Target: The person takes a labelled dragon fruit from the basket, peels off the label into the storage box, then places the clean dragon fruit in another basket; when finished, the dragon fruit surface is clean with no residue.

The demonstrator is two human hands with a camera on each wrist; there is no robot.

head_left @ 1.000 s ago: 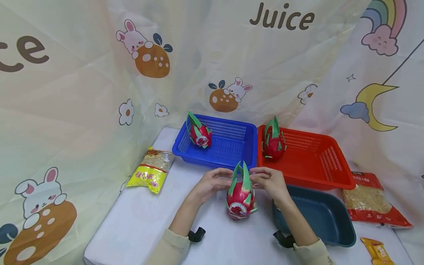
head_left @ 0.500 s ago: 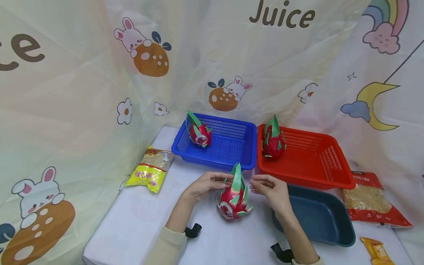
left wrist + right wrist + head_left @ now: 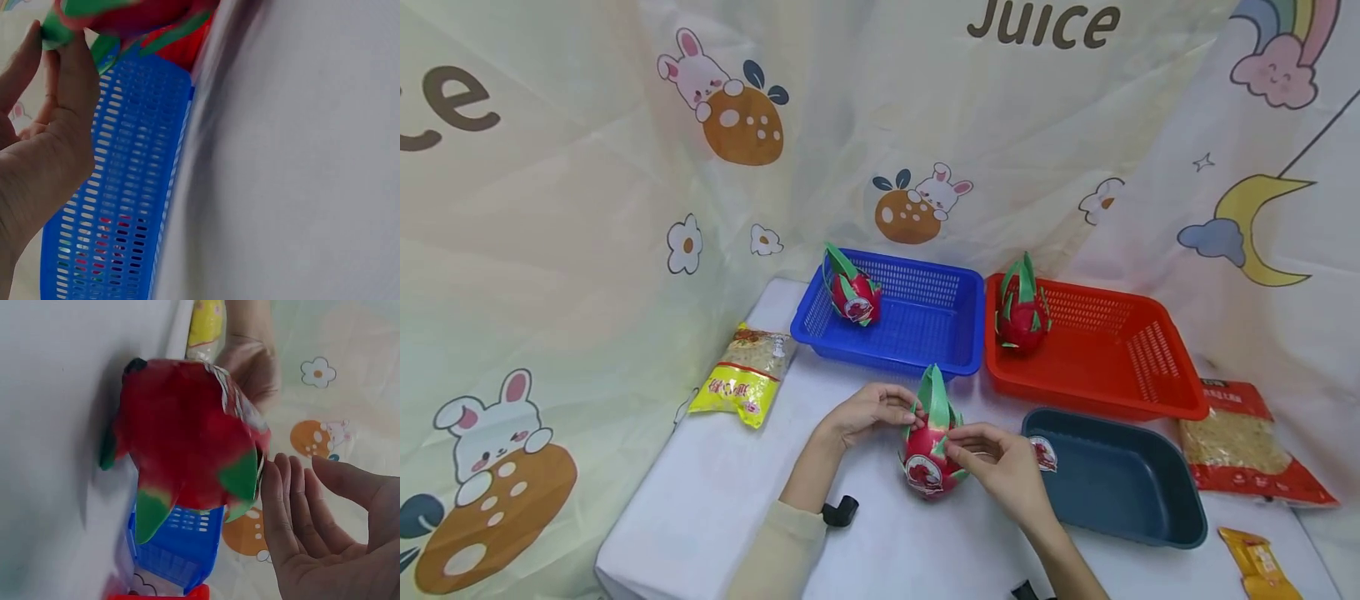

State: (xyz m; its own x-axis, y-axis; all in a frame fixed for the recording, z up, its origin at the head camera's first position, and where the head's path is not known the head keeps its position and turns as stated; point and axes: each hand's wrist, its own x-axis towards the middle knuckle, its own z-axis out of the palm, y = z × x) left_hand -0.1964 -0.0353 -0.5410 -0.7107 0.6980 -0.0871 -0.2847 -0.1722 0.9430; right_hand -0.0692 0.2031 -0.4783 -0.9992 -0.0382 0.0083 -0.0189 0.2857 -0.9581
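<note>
A pink-red dragon fruit [image 3: 931, 458] with green leaves and a round label stands on the white table between both hands. My left hand [image 3: 876, 412] pinches one of its green leaves between thumb and finger, seen closer in the left wrist view, where the leaf [image 3: 57, 28] sits at the fingertips. On the other side, my right hand [image 3: 1000, 471] touches the fruit's upper right side. The right wrist view shows those fingers [image 3: 294, 506] fairly straight against the fruit, with the thumb apart.
Behind stand a blue basket [image 3: 925, 358] and a red basket [image 3: 1097, 392], each holding one dragon fruit. A dark teal tray [image 3: 1120, 533] at right has a round sticker [image 3: 1042, 454] at its left edge. Food bags [image 3: 741, 379] [image 3: 1243, 442] and a small orange packet [image 3: 1258, 562] lie around.
The dragon fruit first turned its label left and shifted left, then turned slightly back. My right hand moved off it, then came down onto its side. The tray's sticker came into view.
</note>
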